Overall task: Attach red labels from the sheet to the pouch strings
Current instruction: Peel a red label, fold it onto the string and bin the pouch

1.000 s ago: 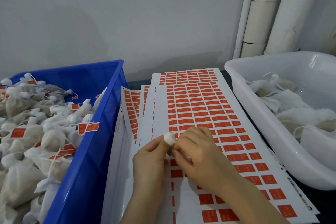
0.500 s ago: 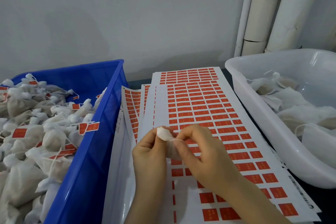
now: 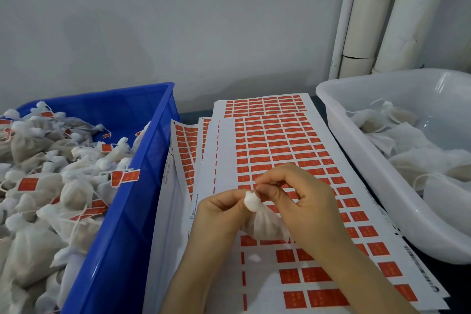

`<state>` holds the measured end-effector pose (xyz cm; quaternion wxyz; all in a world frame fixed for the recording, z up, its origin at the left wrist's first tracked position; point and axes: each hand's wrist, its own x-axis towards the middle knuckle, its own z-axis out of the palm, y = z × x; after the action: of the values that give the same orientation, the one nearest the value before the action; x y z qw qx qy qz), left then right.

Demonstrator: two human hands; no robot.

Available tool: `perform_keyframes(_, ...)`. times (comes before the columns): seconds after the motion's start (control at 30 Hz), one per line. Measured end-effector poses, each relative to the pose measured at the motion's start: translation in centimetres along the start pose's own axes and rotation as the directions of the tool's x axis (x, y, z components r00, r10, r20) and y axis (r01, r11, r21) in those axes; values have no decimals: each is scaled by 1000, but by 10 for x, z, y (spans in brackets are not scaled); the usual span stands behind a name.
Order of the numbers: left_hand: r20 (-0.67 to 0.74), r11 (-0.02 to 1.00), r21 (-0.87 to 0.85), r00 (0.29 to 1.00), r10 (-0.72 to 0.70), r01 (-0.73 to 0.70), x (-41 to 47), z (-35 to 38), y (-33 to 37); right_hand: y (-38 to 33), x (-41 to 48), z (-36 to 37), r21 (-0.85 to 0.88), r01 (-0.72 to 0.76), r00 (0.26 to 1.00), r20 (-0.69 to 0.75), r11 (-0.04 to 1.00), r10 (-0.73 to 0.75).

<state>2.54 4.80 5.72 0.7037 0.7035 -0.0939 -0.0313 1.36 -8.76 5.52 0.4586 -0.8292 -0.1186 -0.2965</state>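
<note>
A single view came from a camera worn on the person's head, looking forward and down over the worktop. It sat close to the work: the left hand (image 3: 219, 214) and right hand (image 3: 300, 201), together on a pouch (image 3: 262, 224), filled the lower centre, with both forearms running in from the bottom edge. The wide lens took in much more, though. The label sheets (image 3: 280, 140) stretched away up the middle, the blue crate (image 3: 142, 186) was cut off by the left edge and the white tub (image 3: 356, 150) by the right. Beyond them the grey wall (image 3: 178, 20) filled the upper half, with white pipes (image 3: 369, 20) leaning inward at top right, bent by the lens.
</note>
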Motion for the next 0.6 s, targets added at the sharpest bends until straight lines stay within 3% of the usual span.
perform_keyframes(0.23,50,998,-44,998,-39,41,1,-1,1,-2,1,-2,57,-44,998,36,997,42)
perform_keyframes(0.4,-108,988,0,983,-152,153,7,2,-5,-4,2,-2,128,-86,993,88,988,75)
perform_keyframes(0.6,-224,986,66,965,-138,156,6,7,-5,-5,1,1,192,-184,977,143,964,158)
